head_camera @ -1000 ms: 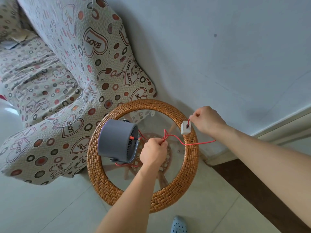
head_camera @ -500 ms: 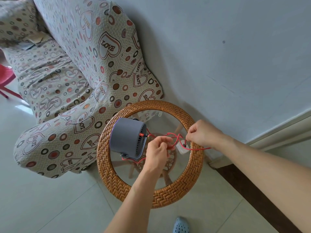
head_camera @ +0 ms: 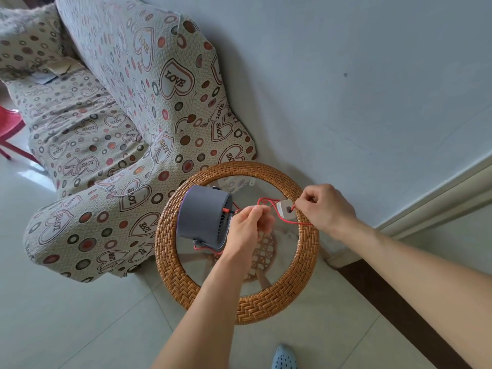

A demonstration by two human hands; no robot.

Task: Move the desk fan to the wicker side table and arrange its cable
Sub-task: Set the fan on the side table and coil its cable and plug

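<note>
- The grey desk fan (head_camera: 203, 218) already sits on the glass top of the wicker side table (head_camera: 266, 307), toward the sofa (head_camera: 111, 145) side, so only the cable work looks left to do.
- The left hand (head_camera: 249, 226) is curled closed around gathered loops of the red cable (head_camera: 286, 221), just beside the fan's grille.
- The right hand (head_camera: 326, 207) pinches the cable where it meets the small white plug adapter (head_camera: 285, 210), thumb and forefinger closed on it, over the table's far rim.
- To do this well, I'd keep the loops even and loose (no kinks at the fan's socket) and feed slack from right to left.
- Pull too hard and the light fan may slide on the glass.
- Best to lay the bundle down beside the fan, well inside the rim.
</note>
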